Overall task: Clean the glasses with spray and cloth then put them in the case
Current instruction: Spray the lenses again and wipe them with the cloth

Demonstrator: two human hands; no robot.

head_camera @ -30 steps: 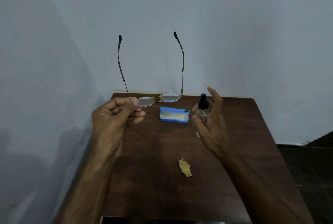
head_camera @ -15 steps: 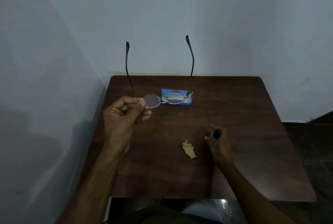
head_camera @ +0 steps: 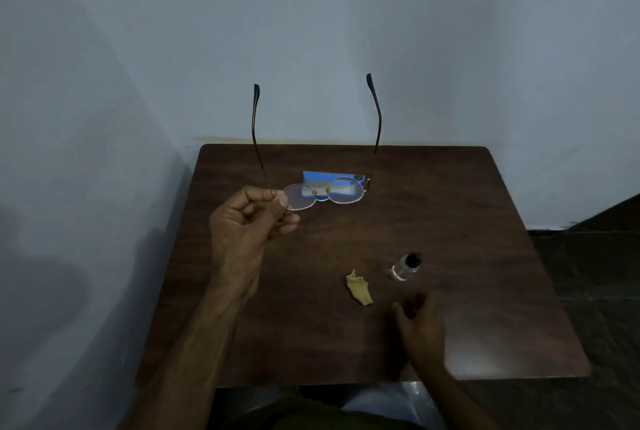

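- The glasses (head_camera: 299, 197) are held up above the far half of the table (head_camera: 450, 221) by the left hand (head_camera: 249, 221).
- The frame is pinched at its left corner, where the temple arm meets the round lens. The thumb and forefinger are closed on it and the other fingers (head_camera: 289, 220) are curled below.
- Both temple arms are unfolded and are seen rising upward against the wall (head_camera: 346, 31), their dark tips uppermost. The two lenses are lowest in the view.
- The blue case (head_camera: 318, 176) is laid on the table toward its far edge. It is partly seen through and behind the lenses, and whether it is touched by the glasses cannot be told.
- The spray bottle (head_camera: 403, 267), clear with a black cap, is stood on the table to the right of centre and is gripped by nothing.
- The small yellow cloth (head_camera: 359, 287) is left crumpled on the table just beside the bottle, on its left, apart from both hands.
- The right hand (head_camera: 419, 325) is held low over the near part of the table, close to the cloth and bottle but touching neither. It is dark and blurred.
- Its fingers (head_camera: 401, 308) are seen loosely bent and nothing is grasped by them.
- A dark floor (head_camera: 606, 273) is seen to the right of the table.
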